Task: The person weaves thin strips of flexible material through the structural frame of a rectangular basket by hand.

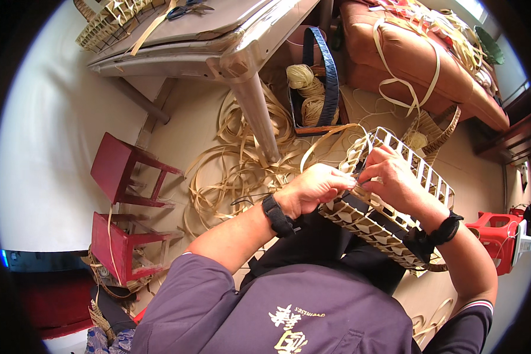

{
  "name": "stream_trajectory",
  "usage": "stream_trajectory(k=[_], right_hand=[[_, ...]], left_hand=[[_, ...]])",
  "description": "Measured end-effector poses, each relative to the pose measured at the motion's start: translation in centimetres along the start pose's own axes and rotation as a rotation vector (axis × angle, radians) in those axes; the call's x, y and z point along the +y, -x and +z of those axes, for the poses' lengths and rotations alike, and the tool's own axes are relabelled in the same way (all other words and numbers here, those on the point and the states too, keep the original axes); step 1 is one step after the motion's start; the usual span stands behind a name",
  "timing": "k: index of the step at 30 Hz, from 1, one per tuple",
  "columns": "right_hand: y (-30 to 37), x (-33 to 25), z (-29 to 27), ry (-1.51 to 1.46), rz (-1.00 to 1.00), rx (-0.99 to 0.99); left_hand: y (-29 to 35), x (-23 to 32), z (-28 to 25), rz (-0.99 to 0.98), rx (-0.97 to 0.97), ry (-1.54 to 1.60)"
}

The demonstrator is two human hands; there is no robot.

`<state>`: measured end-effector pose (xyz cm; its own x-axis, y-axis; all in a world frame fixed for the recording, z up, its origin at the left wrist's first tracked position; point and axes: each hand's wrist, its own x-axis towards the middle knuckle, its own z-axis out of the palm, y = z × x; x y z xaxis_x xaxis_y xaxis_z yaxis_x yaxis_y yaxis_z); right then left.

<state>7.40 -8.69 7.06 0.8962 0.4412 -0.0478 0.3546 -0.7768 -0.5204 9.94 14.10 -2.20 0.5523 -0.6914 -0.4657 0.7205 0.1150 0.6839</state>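
Observation:
A half-woven basket [366, 227] of tan and pale strips with dark panels lies tilted across my lap, its open lattice side toward the far right. My left hand [317, 187] reaches its near left corner, thumb and fingers pinched together. Right beside those fingertips, my right hand [395, 180] is closed in a pinch at the basket's rim, the wrist over the lattice. Something thin and dark shows between the two hands, too small to name. A loose tan strip [320, 141] arches up from the basket's corner. Black bands circle both wrists.
Coiled tan strips [230, 177] spread over the floor around a table leg [256, 112]. Beyond stands a dark-handled basket [329, 82] with balls of yarn. Two red stools [121, 171] are at left, a red plastic stool [495, 236] at right. Scissors [189, 9] lie on the table.

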Motion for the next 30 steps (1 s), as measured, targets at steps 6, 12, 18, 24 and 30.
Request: stream_trajectory(k=[6,12,18,24,30], right_hand=[[-0.3,0.4,0.7,0.007,0.017,-0.073],[-1.1,2.1,1.6,-0.28,0.179,-0.054],[-1.5,1.5,0.6,-0.147,0.078,-0.149],[-1.5,1.1,-1.5,0.048,-0.053,-0.217],[-1.1,-0.6,-8.8,-0.123,-0.202,-0.207]], left_hand=[[-0.3,-1.5,-0.9,0.081,-0.095,0.122],[-0.1,-1.2,-0.4,0.153,-0.047,0.007],[-0.2,-0.5,-0.6,0.474,0.175,-0.524],[-0.3,1.8,1.0,0.961,0.189,-1.089],[-1.0,3.5,1.5,0.865,-0.053,-1.095]])
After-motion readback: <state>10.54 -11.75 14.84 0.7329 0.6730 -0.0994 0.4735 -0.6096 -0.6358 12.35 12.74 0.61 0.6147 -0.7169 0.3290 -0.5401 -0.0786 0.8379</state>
